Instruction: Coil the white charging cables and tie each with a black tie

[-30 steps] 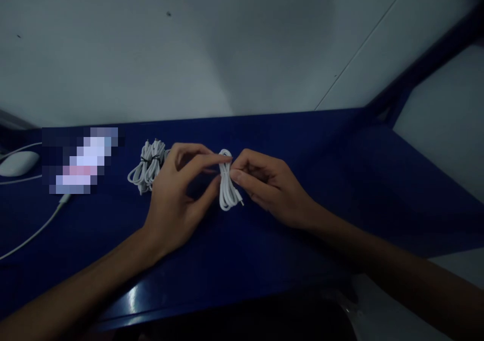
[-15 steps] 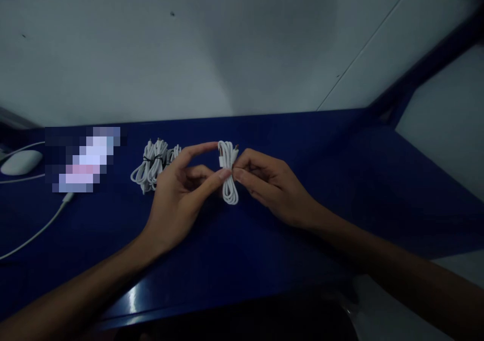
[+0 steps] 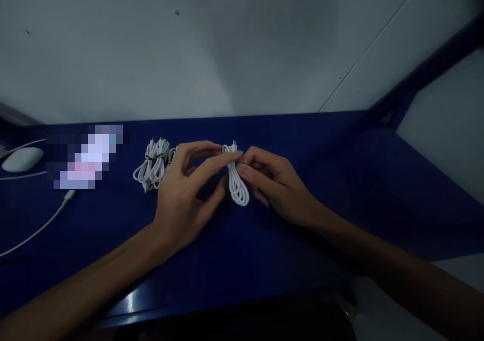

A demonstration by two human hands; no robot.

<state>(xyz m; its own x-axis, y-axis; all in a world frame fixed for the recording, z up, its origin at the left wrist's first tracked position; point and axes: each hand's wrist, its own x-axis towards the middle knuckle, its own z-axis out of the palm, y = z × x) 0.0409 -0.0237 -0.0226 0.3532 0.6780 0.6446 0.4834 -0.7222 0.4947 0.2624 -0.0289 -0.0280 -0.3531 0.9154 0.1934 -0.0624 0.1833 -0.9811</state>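
Note:
A coiled white charging cable [image 3: 238, 185] is held up between my hands above the blue table, its loops hanging down and a metal plug pointing up at the top. My left hand [image 3: 189, 185] grips its upper part from the left, one finger laid across the front just under the plug. From the right, my right hand [image 3: 270, 180] pinches the coil's middle with thumb and fingertips; whether a tie is between them I cannot tell. Left of my left hand lie several bundled white cables [image 3: 158, 172] bound with black ties, partly hidden by that hand.
On the blue table [image 3: 124, 235] at the left lie a white mouse [image 3: 22, 159] and a lit, pixelated device [image 3: 93, 157] with a white cord [image 3: 41, 236] plugged in. A pale wall [image 3: 264, 54] rises behind the table, and a dark blue frame [image 3: 427, 74] slants at the right.
The coil's lower loops have swung right and the coil now tilts. My left index finger has come across its front, while my left thumb has moved off the middle. My right hand stays pinched.

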